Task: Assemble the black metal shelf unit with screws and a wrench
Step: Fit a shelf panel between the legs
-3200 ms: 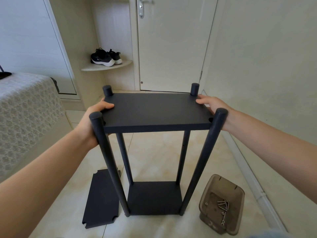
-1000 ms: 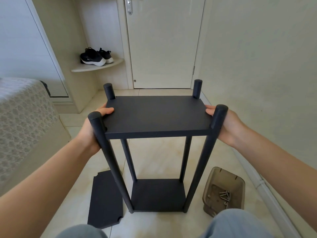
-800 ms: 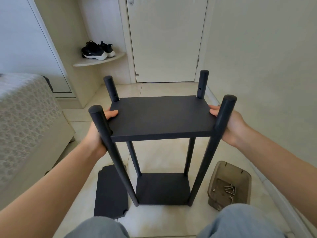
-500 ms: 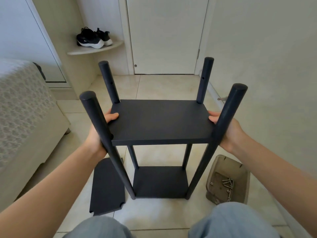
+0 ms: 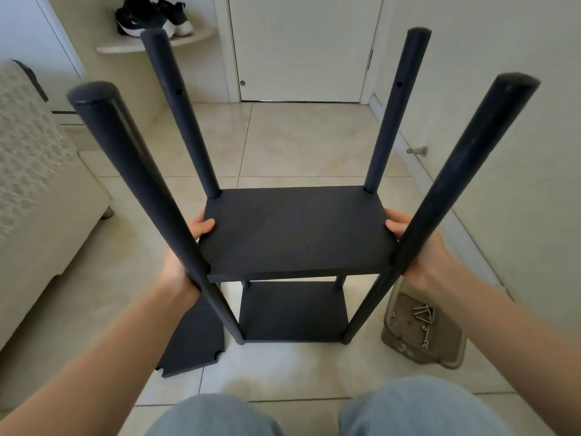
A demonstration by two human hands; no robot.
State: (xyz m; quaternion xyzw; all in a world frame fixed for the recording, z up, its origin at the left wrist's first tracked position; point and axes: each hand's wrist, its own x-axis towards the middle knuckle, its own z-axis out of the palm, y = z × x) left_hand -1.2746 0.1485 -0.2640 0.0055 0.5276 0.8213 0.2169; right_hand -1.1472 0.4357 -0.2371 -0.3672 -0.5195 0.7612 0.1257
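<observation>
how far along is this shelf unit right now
Done: four posts stand at the corners of the bottom shelf. In hand: the left hand and right hand grip the ends of the middle shelf, held part way up the posts. Left, likely: fixing that shelf, then the spare panel lying on the floor; screws sit loose in the tray.

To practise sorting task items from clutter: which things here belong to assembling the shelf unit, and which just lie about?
Job: flat black metal shelf panel, gripped by left hand and right hand; round black posts; spare notched black panel on floor; silver screws in brownish plastic tray.
Lying about: black-and-white trainers on pale corner ledge; lace-covered bed.
</observation>
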